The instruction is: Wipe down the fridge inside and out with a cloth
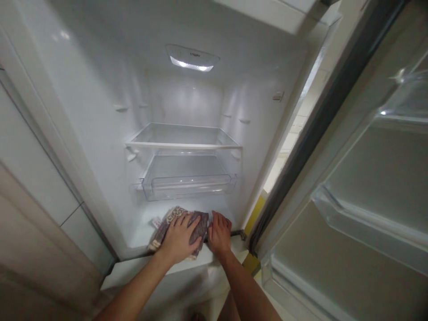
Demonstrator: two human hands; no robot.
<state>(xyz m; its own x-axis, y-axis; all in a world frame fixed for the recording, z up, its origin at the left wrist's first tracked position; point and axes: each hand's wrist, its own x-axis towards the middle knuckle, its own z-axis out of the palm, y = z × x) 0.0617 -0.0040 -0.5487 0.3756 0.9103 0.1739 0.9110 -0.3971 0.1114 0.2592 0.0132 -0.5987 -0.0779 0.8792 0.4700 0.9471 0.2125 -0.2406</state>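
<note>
A folded cloth point(203, 223), brownish-grey with a cream pattern and a white tag at its left, lies on the refrigerator's bottom near the front edge. My left hand point(180, 238) rests flat on top of it, fingers spread and thumb apart. At the cloth's right edge is my right hand point(220, 232), its fingers bent close together and the thumb against the edge; the fingertips are partly hidden.
Above the cloth are a clear plastic drawer point(190, 182) and a glass shelf point(183, 145). A lit lamp point(192, 62) is in the ceiling. On the right the refrigerator door point(361, 178) stands open, with clear door bins point(368, 223). White tiled wall point(33, 169) borders the left.
</note>
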